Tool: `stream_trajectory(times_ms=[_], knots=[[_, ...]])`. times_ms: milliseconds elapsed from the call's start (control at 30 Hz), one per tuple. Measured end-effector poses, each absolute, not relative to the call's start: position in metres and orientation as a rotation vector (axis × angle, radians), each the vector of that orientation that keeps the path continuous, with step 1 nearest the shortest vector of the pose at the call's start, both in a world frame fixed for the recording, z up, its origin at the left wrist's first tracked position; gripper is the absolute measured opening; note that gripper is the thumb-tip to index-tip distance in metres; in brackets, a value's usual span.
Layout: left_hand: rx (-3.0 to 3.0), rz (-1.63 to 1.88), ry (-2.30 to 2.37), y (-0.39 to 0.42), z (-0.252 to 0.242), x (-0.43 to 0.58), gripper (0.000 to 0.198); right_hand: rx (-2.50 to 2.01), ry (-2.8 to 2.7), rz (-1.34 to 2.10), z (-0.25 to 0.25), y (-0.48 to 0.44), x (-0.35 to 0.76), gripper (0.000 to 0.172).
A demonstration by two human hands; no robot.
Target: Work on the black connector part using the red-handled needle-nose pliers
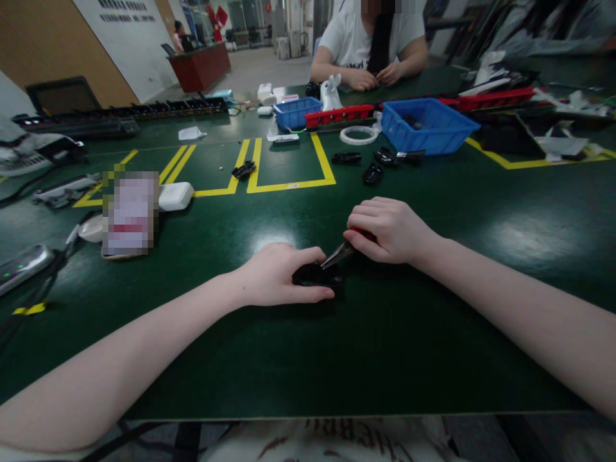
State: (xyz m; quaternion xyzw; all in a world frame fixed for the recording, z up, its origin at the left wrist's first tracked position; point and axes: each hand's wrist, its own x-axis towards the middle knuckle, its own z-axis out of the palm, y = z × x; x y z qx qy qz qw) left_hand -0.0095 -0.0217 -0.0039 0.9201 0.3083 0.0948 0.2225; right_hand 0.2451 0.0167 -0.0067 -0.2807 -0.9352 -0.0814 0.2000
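Note:
My left hand (279,276) is closed around a small black plastic part (315,276) that rests on the dark green table (385,333). My right hand (392,230) is closed on a small tool with red handles (342,251); its metal tips touch the black part. Both hands meet near the middle of the table, close to me.
Loose black parts (373,172) lie beyond my hands, near a blue bin (426,125), a smaller blue bin (296,112), red trays (339,115) and a tape roll (359,135). A white case (176,196) and cables lie left. A person in a white shirt (370,48) works opposite.

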Motion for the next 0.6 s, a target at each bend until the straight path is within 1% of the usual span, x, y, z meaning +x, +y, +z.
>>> stream_trajectory(times_ms=[200, 600], knots=[[2.543, 0.239, 0.844, -0.0216, -0.0023, -0.0093, 0.04, -0.791, -2.625, -0.238, -0.0068, 0.0151, 0.2443, 0.035], [2.538, 0.263, 0.853, -0.0221, -0.0032, -0.0099, 0.04, -0.776, -2.624, -0.294, -0.0056, 0.0179, 0.2469, 0.039]])
